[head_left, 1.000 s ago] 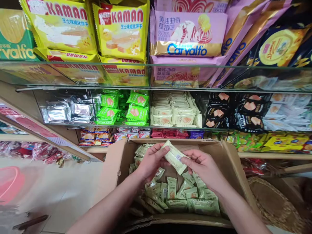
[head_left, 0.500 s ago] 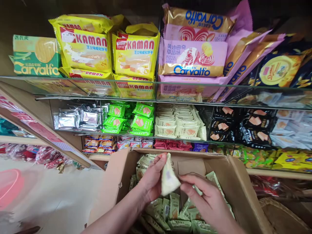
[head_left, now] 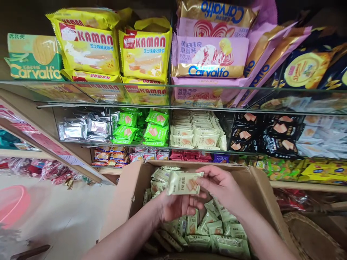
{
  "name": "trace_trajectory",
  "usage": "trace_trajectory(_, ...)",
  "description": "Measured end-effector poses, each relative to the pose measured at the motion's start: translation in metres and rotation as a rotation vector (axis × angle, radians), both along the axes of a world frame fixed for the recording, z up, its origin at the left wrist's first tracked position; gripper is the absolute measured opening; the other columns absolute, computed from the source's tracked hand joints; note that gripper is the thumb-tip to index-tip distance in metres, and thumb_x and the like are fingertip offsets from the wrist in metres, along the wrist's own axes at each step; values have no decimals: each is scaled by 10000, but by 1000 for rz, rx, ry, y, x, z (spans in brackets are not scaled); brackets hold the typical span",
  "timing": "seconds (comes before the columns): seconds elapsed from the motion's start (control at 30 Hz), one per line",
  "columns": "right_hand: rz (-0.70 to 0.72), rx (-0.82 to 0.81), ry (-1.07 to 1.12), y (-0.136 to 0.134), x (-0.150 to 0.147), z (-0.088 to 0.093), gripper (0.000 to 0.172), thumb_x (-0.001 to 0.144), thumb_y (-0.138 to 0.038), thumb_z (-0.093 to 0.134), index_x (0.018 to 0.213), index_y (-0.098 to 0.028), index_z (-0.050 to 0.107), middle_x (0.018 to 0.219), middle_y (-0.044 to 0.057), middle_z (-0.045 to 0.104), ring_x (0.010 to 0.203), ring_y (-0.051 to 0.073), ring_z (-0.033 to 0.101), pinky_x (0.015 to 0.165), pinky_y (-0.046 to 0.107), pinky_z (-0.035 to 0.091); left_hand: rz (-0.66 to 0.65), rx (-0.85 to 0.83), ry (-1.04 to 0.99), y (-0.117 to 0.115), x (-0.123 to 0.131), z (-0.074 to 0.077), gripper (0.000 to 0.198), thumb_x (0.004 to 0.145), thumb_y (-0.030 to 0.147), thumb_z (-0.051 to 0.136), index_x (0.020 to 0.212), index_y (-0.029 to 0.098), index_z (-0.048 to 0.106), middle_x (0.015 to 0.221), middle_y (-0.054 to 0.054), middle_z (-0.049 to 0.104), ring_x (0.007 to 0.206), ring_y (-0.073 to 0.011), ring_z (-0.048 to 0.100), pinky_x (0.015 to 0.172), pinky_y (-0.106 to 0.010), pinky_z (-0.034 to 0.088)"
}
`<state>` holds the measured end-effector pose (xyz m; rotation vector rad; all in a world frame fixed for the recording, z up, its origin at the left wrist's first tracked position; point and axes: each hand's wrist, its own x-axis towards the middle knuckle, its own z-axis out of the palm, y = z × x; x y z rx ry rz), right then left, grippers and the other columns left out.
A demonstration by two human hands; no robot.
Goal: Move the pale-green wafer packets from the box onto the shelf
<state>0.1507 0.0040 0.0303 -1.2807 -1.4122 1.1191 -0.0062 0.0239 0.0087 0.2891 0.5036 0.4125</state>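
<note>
Apparently the right hand (head_left: 222, 183) pinches the packet (head_left: 182, 183) by one end, leaving its front uncovered, above the loosely spread left hand (head_left: 177, 207).

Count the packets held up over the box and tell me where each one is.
1 packet: its right end is in the right hand, over the left hand and the box. Whether the left hand touches it is unclear; another could be hidden behind.
</note>
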Motion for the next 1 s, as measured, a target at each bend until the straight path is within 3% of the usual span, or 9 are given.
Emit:
trace_trajectory(0.1, -91, -13, 41, 0, 5, -5, 209, 675, -354, 630, 777, -178, 582, 596, -39, 504, 549, 90, 465, 515, 209, 389, 207, 191, 162, 4, -4, 0, 446, 799, 509, 408, 924, 117, 581, 827, -95, 630, 641, -153, 594, 540, -231, 449)
trace_trajectory(0.2, -101, -30, 32, -2, 8, -14, 212, 668, -364, 631, 731, -172, 567, 585, -40, 497, 542, 88, 448, 503, 203, 375, 337, 414, 252, 4, -8, 1, 415, 742, 526, 505, 881, 144, 587, 788, -60, 637, 640, -138, 570, 537, -219, 434)
trace_trajectory(0.37, 6, -78, -87, -7, 9, -27, 297, 712, -380, 578, 933, -182, 581, 667, -16, 550, 614, 120, 508, 569, 233, 422, 287, 813, 511, 2, -15, 2, 247, 733, 376, 590, 751, 130, 592, 667, -14, 624, 563, -111, 539, 544, -223, 436)
trace_trajectory(0.43, 28, -91, -178, -7, 15, -26, 315, 726, -394, 557, 958, -184, 591, 663, -9, 564, 608, 129, 520, 559, 237, 428, 308, 1067, 689, 11, -21, 11, 242, 796, 352, 510, 840, 130, 598, 733, -34, 642, 627, -132, 567, 588, -241, 450)
trace_trajectory(0.53, -22, -47, -283, -5, 29, -17, 316, 737, -412, 536, 947, -184, 601, 679, 5, 585, 611, 137, 530, 544, 235, 432, 359, 1708, 1069, 40, -29, 43, 210, 824, 238, 478, 983, 144, 579, 943, -74, 641, 853, -174, 571, 773, -291, 436)
trace_trajectory(0.6, -61, 4, -329, -2, 39, -8, 324, 735, -419, 536, 956, -190, 597, 717, 16, 604, 625, 142, 538, 539, 233, 435, 205, 2147, 1303, 64, -26, 69, 199, 835, 157, 435, 963, 139, 586, 947, -92, 634, 917, -202, 546, 824, -331, 412)
trace_trajectory(0.7, -108, 66, -405, 2, 50, 3, 326, 728, -432, 542, 951, -202, 596, 717, 15, 615, 616, 145, 547, 538, 235, 444, -248, 2459, 1526, 94, -11, 98, 169, 791, 69, 445, 868, 107, 590, 836, -108, 636, 847, -217, 567, 734, -317, 448)
trace_trajectory(0.8, -116, 106, -453, 5, 56, 9, 308, 736, -431, 535, 943, -211, 595, 721, 10, 621, 622, 145, 557, 547, 233, 455, -530, 2467, 1620, 109, 7, 111, 214, 754, 26, 439, 903, 93, 578, 813, -133, 648, 822, -242, 595, 646, -311, 465)
trace_trajectory(1.0, -96, 349, -598, 20, 61, 26, 242, 791, -364, 494, 965, -218, 575, 860, 30, 589, 703, 141, 552, 639, 250, 448, -747, 2419, 1573, 119, 21, 120, 220, 743, 56, 452, 855, 113, 633, 833, -155, 671, 807, -253, 627, 629, -307, 468)
